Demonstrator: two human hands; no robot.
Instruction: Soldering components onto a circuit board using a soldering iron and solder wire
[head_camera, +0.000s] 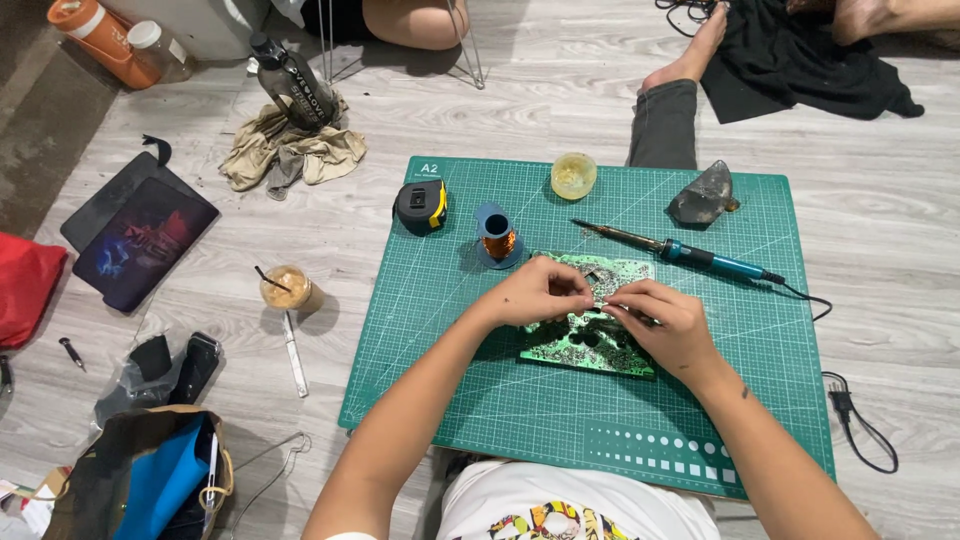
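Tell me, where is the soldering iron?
In the head view, the soldering iron lies on the green cutting mat, up and right of the circuit board, just beyond the right hand.
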